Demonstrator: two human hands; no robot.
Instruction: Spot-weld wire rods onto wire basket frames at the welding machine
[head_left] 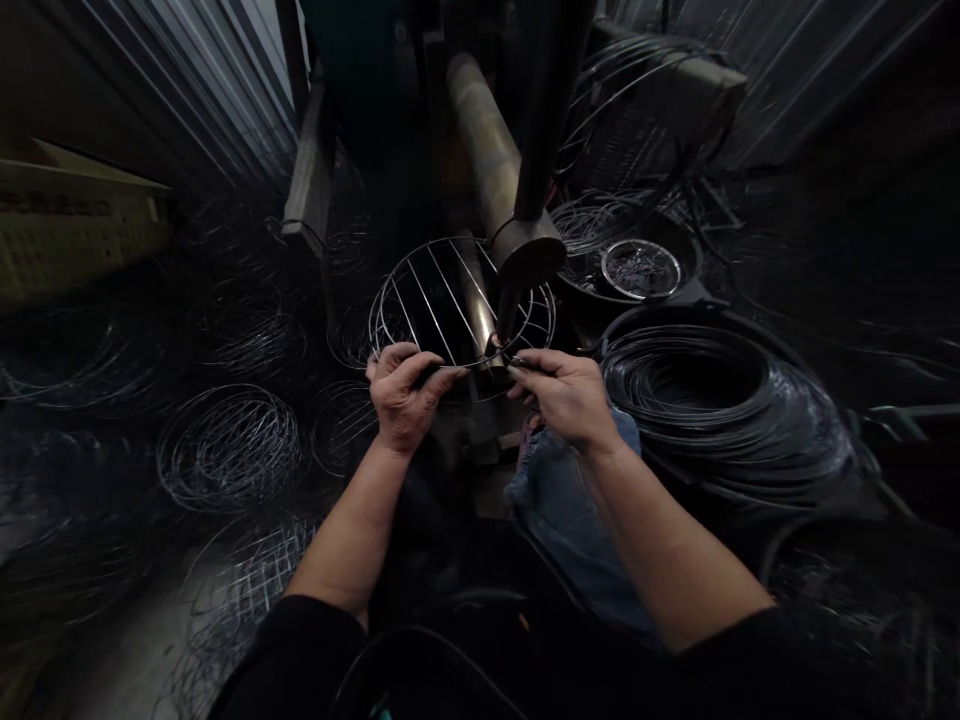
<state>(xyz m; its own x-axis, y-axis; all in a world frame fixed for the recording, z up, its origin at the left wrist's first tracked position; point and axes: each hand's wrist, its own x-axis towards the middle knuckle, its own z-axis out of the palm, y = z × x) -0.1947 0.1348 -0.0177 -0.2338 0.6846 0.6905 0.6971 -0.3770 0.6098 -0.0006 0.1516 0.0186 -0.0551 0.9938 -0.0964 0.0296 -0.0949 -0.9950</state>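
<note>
A round wire grid point(450, 290) with several parallel cross wires lies flat over a machine's lower metal arm point(477, 295), under a dark upper head point(529, 255). My left hand point(403, 395) is closed on the near left rim of the grid, thumb on top. My right hand point(559, 390) pinches the near right rim and a short wire piece beside the head's tip. Both hands hold the grid at its near edge.
Finished round wire grids point(229, 445) lie piled on the left and lower left. A large coil of dark wire rings point(712, 395) sits at right. A bowl with small wire pieces point(640, 268) stands behind it. A blue cloth point(566, 500) lies below my right wrist.
</note>
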